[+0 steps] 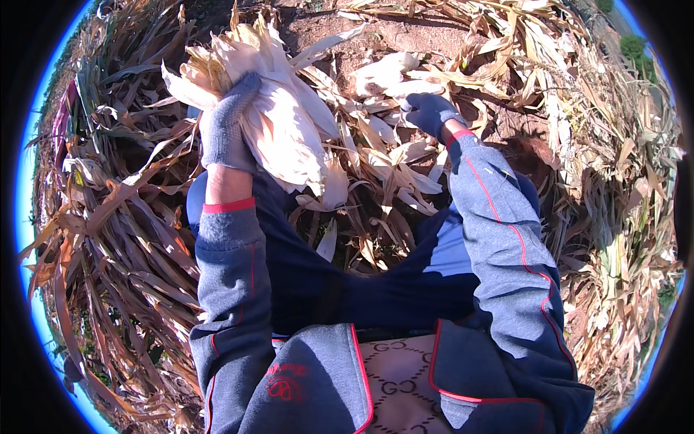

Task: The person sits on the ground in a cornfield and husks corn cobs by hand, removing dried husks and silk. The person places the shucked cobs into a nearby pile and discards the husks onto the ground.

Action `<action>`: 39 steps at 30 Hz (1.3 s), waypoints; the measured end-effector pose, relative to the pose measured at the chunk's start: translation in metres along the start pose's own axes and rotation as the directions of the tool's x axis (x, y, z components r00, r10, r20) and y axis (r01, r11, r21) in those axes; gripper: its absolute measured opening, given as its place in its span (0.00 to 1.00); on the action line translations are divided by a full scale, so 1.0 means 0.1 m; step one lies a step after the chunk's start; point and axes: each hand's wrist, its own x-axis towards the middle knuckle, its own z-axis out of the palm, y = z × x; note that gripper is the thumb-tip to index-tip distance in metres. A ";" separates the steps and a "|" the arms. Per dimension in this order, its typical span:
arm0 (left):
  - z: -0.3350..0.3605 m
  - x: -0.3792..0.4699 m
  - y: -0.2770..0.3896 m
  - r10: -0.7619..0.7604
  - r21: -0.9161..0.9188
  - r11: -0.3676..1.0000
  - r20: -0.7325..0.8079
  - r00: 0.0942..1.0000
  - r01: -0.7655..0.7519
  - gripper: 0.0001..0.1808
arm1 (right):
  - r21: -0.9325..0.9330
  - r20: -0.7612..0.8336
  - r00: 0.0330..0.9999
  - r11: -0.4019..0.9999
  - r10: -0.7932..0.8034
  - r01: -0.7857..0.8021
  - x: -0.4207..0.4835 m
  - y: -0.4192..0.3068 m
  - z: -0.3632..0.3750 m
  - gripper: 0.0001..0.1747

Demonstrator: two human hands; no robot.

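My left hand (230, 122), in a grey knit glove, grips a bunch of pale, dry corn husks (284, 130) at the upper left, above my left knee. The husks fan out on both sides of the hand; whether an ear is inside cannot be seen. My right hand (431, 113), in a darker-looking glove, is held over the loose husks to the right, with its fingers curled. Whether something small is between those fingers is not clear. Pale husks (385, 73) lie on the ground just beyond it.
Dry corn stalks and leaves (124, 217) are heaped along the left. More dry stalks (612, 217) lie along the right side. Bare reddish soil (347, 40) shows ahead. Loose husks and leaves (379, 211) lie between my bent legs.
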 end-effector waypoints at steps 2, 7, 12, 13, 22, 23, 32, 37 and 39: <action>0.07 -0.04 0.04 0.027 -0.050 0.998 -0.003 1.000 -0.028 0.21 | -0.263 0.193 0.973 0.962 0.127 -0.074 0.02 0.25 0.30 0.22; 0.08 -0.06 0.12 0.052 -0.032 0.998 -0.035 0.998 -0.053 0.16 | -0.273 0.455 0.820 0.931 0.346 -0.241 -0.23 0.90 1.22 0.34; -0.06 0.02 0.12 0.004 -0.015 1.000 -0.019 1.000 -0.004 0.20 | -0.024 0.232 0.859 0.885 0.457 -0.465 -0.12 1.44 2.33 0.35; -0.08 0.02 0.13 0.004 -0.009 1.000 -0.019 1.000 -0.004 0.20 | -0.077 0.258 0.874 0.911 0.411 -0.406 -0.09 1.38 2.36 0.31; 0.04 -0.06 0.19 -0.047 -0.036 0.998 -0.009 0.999 0.047 0.19 | 0.072 -0.064 0.894 0.896 0.443 -0.439 0.06 1.02 1.29 0.20; 0.02 -0.05 0.18 -0.019 0.025 0.999 -0.043 0.999 0.021 0.20 | -0.115 -0.028 0.881 0.874 0.472 -0.471 0.21 0.70 0.89 0.24; 0.18 -0.08 0.16 -0.061 0.043 0.997 -0.024 0.998 0.062 0.22 | 0.577 -0.510 0.847 0.671 -0.149 0.466 -0.14 -1.19 -0.95 0.11; 0.26 -0.16 0.05 -0.177 0.009 0.984 0.115 0.977 0.177 0.23 | 0.144 -0.569 0.758 0.869 -0.320 0.474 -0.25 -1.47 -0.80 0.15; 0.29 -0.19 0.03 -0.218 -0.043 0.972 0.199 0.955 0.231 0.24 | 0.280 -0.531 0.825 0.878 -0.196 0.389 -0.30 -1.43 -0.73 0.13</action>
